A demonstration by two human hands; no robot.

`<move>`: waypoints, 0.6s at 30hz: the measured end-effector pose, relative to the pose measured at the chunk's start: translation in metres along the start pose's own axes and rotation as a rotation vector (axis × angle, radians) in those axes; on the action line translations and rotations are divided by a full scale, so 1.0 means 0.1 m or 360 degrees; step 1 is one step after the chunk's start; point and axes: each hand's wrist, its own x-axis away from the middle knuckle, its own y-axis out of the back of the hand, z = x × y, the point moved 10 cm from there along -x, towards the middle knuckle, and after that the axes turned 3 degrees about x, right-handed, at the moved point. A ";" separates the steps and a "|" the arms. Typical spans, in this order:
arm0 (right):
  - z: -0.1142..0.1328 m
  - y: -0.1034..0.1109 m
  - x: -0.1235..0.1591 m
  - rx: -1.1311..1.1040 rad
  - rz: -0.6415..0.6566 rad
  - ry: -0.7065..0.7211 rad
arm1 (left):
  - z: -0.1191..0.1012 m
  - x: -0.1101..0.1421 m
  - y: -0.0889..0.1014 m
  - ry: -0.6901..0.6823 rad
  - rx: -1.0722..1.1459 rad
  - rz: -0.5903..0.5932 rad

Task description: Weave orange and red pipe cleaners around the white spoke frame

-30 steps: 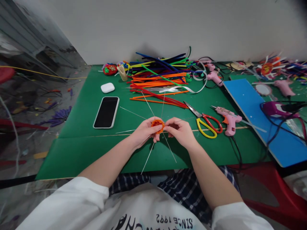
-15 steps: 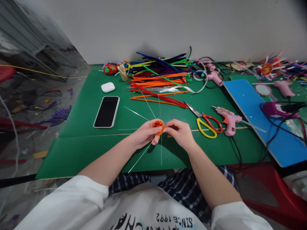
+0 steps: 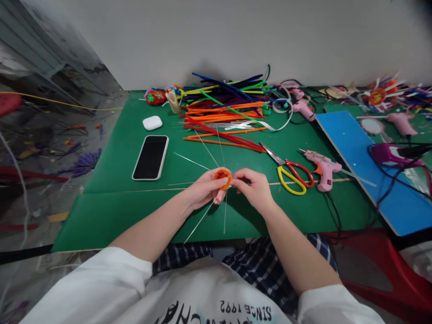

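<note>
In front of you is a green table [image 3: 111, 211]. On your left lie a phone [image 3: 150, 157] and, just beyond it, a small white case [image 3: 152, 123]; at the far middle, a heap of colourful fuzzy stems [image 3: 224, 107]; to your right, red-and-yellow scissors [image 3: 279, 161], a pink glue gun [image 3: 326, 169] and a blue board [image 3: 388, 193]

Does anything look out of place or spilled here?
Yes: on the floor, left of the green tabletop, a purple bristly bundle lies among scattered scraps. Possibly dropped: the pipe cleaners are on the tabletop.
</note>
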 end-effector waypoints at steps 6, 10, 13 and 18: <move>-0.10 0.01 -0.05 -0.0209 0.0077 -0.0135 | -0.17 -0.01 0.28 -0.0193 -0.0435 -0.0516; -0.14 -0.06 -0.04 -0.0148 0.0201 -0.0203 | -0.18 0.00 0.27 -0.0183 -0.0716 -0.0518; -0.12 -0.09 -0.03 -0.0059 0.0226 -0.0158 | -0.15 0.02 0.25 -0.0159 -0.0772 -0.0442; -0.12 -0.07 -0.03 0.0007 0.0222 -0.0136 | -0.15 0.04 0.20 -0.0179 -0.0714 -0.0250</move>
